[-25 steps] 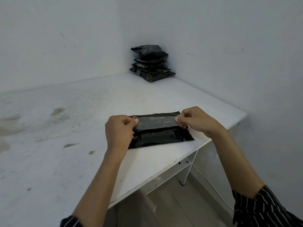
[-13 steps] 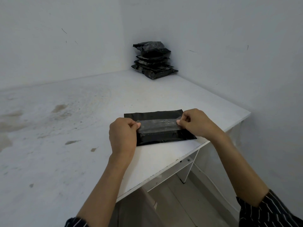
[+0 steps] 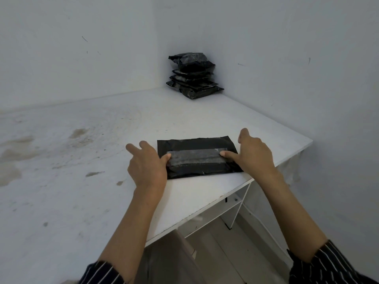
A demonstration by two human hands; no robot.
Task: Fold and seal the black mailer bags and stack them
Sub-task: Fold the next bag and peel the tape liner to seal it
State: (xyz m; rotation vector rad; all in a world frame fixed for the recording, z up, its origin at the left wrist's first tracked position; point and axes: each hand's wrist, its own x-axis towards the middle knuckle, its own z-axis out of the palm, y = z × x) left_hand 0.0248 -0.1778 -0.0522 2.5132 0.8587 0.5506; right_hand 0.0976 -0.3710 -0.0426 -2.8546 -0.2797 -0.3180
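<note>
A black mailer bag (image 3: 196, 143) lies flat near the front right edge of the white table (image 3: 102, 160), its grey flap (image 3: 194, 157) folded down across its middle. My left hand (image 3: 146, 163) rests at the bag's left end with its thumb pressing the flap's left end and its other fingers spread. My right hand (image 3: 252, 154) is at the right end, thumb pressing the flap's right end, fingers straight. A stack of several sealed black mailer bags (image 3: 193, 76) stands in the far corner against the walls.
The table top carries brown stains (image 3: 80, 133) on its left half. White walls close the back and the right side. The table's right edge (image 3: 291, 158) runs just beyond my right hand, with floor and a table leg (image 3: 235, 214) below.
Both hands pinched the flap's ends and brought it down onto the bag. Now the fingers have spread out and only the thumbs press the flap flat.
</note>
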